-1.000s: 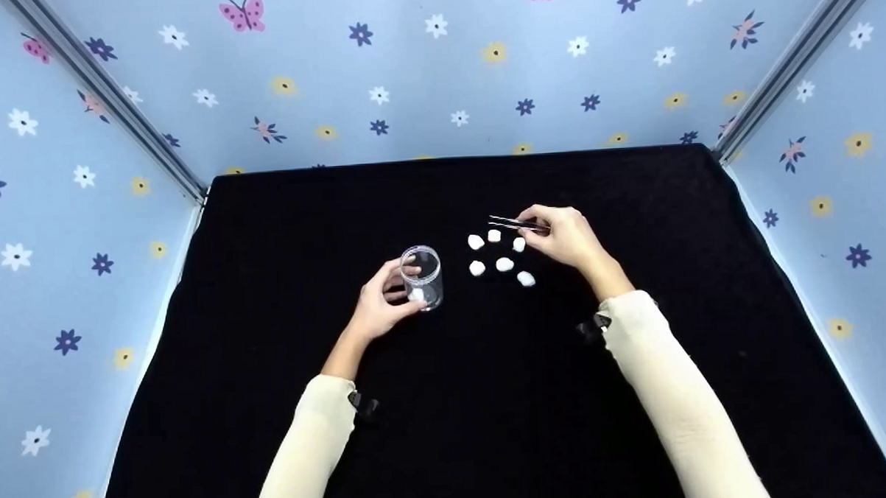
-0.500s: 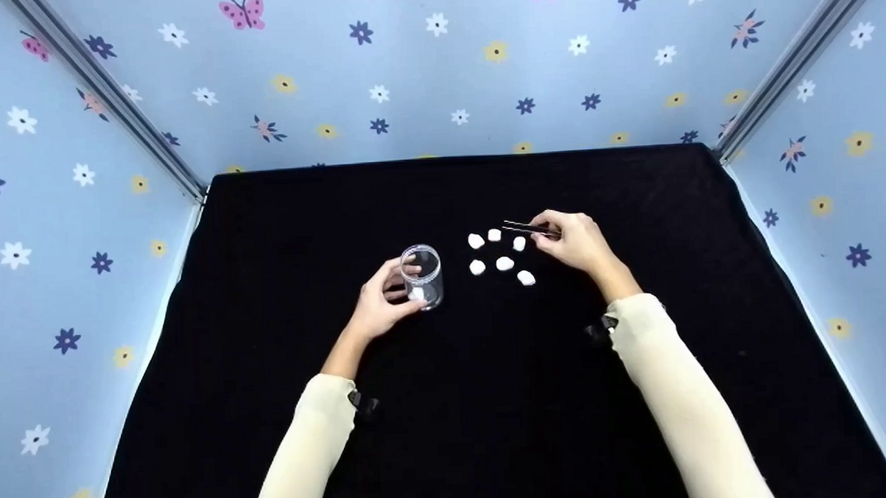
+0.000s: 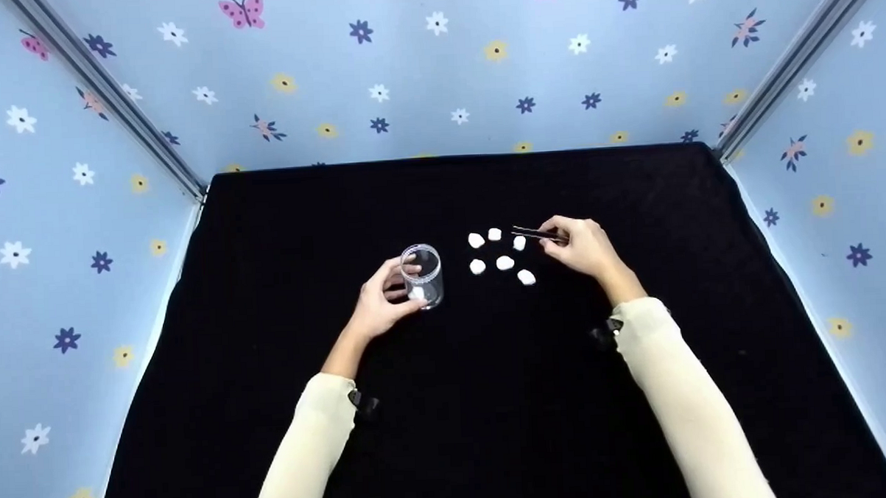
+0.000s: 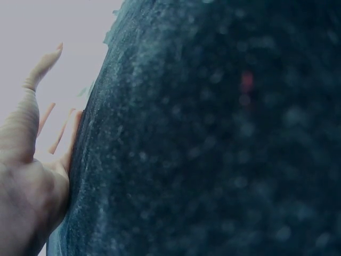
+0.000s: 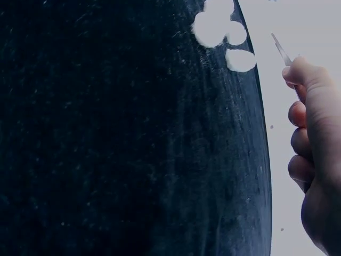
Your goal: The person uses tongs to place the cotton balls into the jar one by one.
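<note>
Tweezers (image 3: 535, 233) shifted right | white ball (image 3: 417, 293) inside jar (image 3: 435, 285): head view only

Jar (image 3: 429, 285) left of six balls (image 3: 505, 263); another ball (image 3: 417, 293) inside.

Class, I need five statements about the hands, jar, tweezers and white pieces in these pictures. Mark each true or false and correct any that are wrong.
1. The left hand holds a clear jar. True.
2. The tweezers are in the left hand. False: the right hand holds them.
3. Six white pieces lie on the black cloth. True.
4. Nothing is inside the clear jar. False: something white shows inside, near the bottom.
5. The clear jar's mouth is uncovered. True.
</note>
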`<state>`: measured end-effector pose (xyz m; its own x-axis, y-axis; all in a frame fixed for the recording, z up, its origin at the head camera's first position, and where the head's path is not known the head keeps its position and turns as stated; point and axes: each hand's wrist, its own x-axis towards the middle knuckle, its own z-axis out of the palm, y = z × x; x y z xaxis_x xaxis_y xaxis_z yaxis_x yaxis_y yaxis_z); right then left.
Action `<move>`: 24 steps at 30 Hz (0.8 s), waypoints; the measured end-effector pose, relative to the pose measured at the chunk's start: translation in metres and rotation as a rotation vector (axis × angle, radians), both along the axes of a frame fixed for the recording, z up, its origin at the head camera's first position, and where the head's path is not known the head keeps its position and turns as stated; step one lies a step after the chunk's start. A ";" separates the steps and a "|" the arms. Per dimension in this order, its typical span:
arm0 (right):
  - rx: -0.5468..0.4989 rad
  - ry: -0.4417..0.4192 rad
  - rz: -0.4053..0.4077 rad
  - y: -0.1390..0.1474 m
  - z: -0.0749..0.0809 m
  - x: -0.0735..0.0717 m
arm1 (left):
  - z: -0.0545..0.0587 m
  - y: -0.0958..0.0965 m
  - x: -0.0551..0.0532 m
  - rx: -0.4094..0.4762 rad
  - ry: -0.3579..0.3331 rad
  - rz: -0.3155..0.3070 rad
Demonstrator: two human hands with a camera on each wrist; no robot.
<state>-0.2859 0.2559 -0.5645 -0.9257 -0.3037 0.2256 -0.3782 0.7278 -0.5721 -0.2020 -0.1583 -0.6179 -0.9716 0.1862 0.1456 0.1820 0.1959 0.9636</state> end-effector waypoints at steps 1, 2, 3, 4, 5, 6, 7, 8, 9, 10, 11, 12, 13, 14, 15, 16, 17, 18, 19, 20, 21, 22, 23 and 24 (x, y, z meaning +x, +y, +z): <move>0.001 -0.003 -0.002 0.001 -0.001 0.000 | 0.000 0.000 0.000 -0.001 -0.001 0.000; 0.001 -0.004 -0.004 0.001 -0.002 0.000 | 0.000 0.000 0.000 0.000 -0.002 0.000; 0.003 -0.006 -0.006 0.001 -0.003 0.001 | 0.000 0.000 0.000 0.001 -0.003 -0.001; 0.004 -0.008 -0.008 0.002 -0.004 0.001 | 0.000 0.000 0.000 0.003 -0.004 -0.001; 0.005 -0.010 -0.009 0.002 -0.005 0.001 | 0.001 0.000 0.000 0.004 -0.004 0.000; 0.005 -0.011 -0.011 0.003 -0.006 0.001 | 0.000 0.000 0.000 0.005 -0.005 0.000; 0.008 -0.014 -0.014 0.003 -0.008 0.001 | 0.000 0.001 0.000 0.006 -0.003 0.001; 0.009 -0.017 -0.017 0.004 -0.009 0.002 | 0.000 0.001 0.000 0.006 -0.002 0.002; 0.011 -0.020 -0.019 0.004 -0.010 0.002 | 0.000 0.000 0.000 0.006 0.000 0.003; 0.011 -0.025 -0.022 0.005 -0.012 0.002 | 0.000 0.000 0.000 0.005 0.001 0.003; 0.013 -0.026 -0.026 0.005 -0.013 0.002 | 0.000 0.000 0.000 0.005 0.003 0.003; 0.015 -0.031 -0.029 0.005 -0.014 0.002 | -0.001 0.000 0.000 0.006 0.005 0.001; 0.017 -0.036 -0.032 0.005 -0.014 0.003 | 0.000 0.000 0.000 0.009 0.007 0.000; 0.017 -0.039 -0.035 0.005 -0.015 0.003 | 0.000 0.000 0.001 0.012 0.009 -0.002; 0.016 -0.042 -0.035 0.006 -0.016 0.003 | 0.001 0.000 0.001 0.015 0.010 -0.003; 0.016 -0.044 -0.036 0.006 -0.016 0.003 | 0.001 0.000 0.001 0.017 0.011 -0.004; 0.016 -0.047 -0.038 0.006 -0.017 0.003 | 0.001 0.000 0.001 0.018 0.010 -0.005; 0.015 -0.050 -0.039 0.006 -0.017 0.004 | 0.001 0.000 0.001 0.018 0.008 -0.005; 0.015 -0.053 -0.040 0.006 -0.017 0.004 | 0.001 0.000 0.001 0.015 0.006 -0.004; 0.015 -0.054 -0.041 0.006 -0.018 0.004 | 0.001 0.000 0.001 0.012 0.004 -0.005; 0.015 -0.057 -0.043 0.006 -0.018 0.004 | 0.001 0.000 0.001 0.008 0.003 -0.005; 0.017 -0.060 -0.045 0.006 -0.018 0.005 | 0.002 0.000 0.000 0.003 0.002 -0.006; 0.018 -0.063 -0.046 0.006 -0.018 0.005 | 0.002 0.000 0.000 0.001 0.001 -0.007; 0.019 -0.066 -0.048 0.006 -0.018 0.005 | 0.002 0.000 0.000 -0.002 0.001 -0.007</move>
